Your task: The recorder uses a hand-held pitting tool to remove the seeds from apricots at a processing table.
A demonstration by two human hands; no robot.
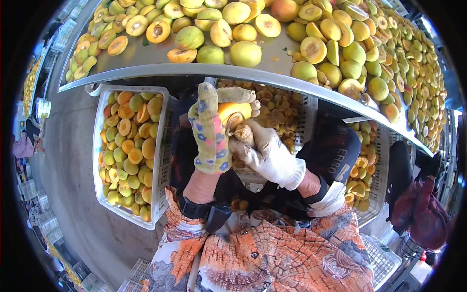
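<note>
My left hand [213, 131], in a patterned knit glove, grips a halved yellow fruit [235, 110], which looks like a peach or apricot. My right hand [268, 151], in a worn white glove, is closed around a small tool whose curved metal loop [233, 122] touches the fruit's cut face. Its handle is mostly hidden by the fingers. Below both hands stands a crate [308, 124] of small yellow-brown pieces between the knees. Halved and whole fruit [245, 54] lie on the metal table [146, 71] ahead.
A white plastic crate [160, 168] of halved fruit stands on the floor at left, another crate [379, 175] at right. The table's raised metal edge curves across just beyond my hands. A person in dark red [428, 215] is at the far right. Empty crates [381, 259] lie at lower right.
</note>
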